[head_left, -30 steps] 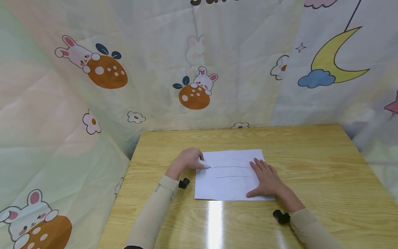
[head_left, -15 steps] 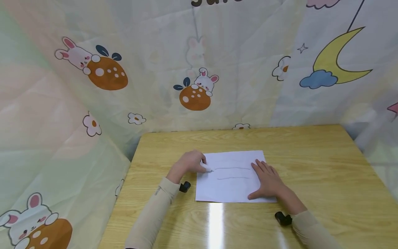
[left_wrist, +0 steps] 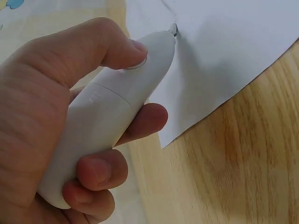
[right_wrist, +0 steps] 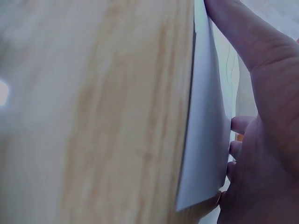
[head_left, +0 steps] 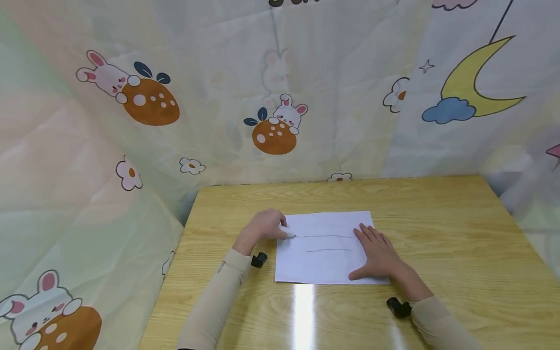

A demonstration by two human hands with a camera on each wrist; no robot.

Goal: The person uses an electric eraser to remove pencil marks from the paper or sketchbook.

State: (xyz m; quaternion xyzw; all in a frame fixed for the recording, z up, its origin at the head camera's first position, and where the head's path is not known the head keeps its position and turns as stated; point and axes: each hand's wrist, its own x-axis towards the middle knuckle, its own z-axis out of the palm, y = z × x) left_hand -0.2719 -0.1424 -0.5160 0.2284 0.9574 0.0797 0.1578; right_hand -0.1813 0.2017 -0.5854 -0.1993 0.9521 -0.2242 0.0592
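In the head view, my left hand (head_left: 264, 224) is at the left edge of a white sheet of paper (head_left: 321, 267), gripping a white utility knife (head_left: 287, 232). The left wrist view shows the thumb on a button of the knife's rounded body (left_wrist: 112, 100), fingers curled beneath. Its small tip (left_wrist: 173, 29) is at the paper. Two thin, slightly wavy lines cross the sheet; the tip stands at the left end of the upper line (head_left: 325, 236). My right hand (head_left: 377, 250) rests spread on the sheet's right side, its thumb (right_wrist: 261, 42) apart from the fingers.
The sheet lies on a wooden table (head_left: 442, 233), with a bright reflection in front of it. A patterned cloth (head_left: 210, 73) with rabbits and a moon hangs behind and at the sides. Black wrist cameras (head_left: 259, 259) sit by both wrists.
My left hand with the knife dipped slightly toward me, then came back up and left, so the tip again meets the upper line's left end. The right hand keeps its place on the paper.
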